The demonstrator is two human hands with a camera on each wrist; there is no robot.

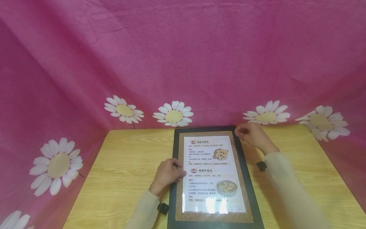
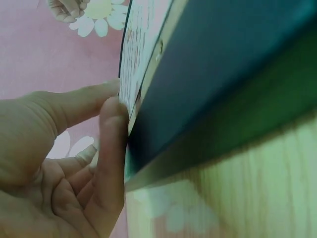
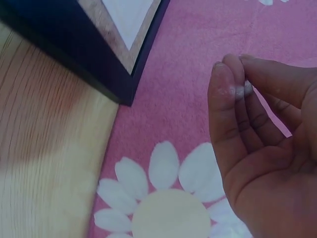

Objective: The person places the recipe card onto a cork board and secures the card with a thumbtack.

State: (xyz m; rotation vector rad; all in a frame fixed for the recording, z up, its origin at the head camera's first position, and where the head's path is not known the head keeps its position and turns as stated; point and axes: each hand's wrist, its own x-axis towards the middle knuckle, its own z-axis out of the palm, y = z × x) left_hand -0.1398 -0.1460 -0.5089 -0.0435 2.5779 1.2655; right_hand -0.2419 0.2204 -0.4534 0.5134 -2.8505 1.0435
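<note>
A recipe sheet (image 1: 213,175) with two soup pictures lies on a brown corkboard (image 1: 214,217) in a dark frame (image 1: 251,190). My left hand (image 1: 168,173) is at the sheet's left edge; thumb and index fingertips touch it close together, while the other fingers bend loosely off the board (image 2: 64,163). Past the frame's top right corner, my right hand (image 1: 254,136) is raised clear of the board. Its thumb and fingertips pinch a small clear, whitish thing (image 3: 241,91), mostly hidden, whose kind I cannot tell.
The framed board stands on a light wood table (image 1: 128,175), running to its back edge. Behind and to the left hangs a pink cloth (image 1: 183,63) printed with white daisies (image 1: 173,115). Bright glare covers the sheet's lower part.
</note>
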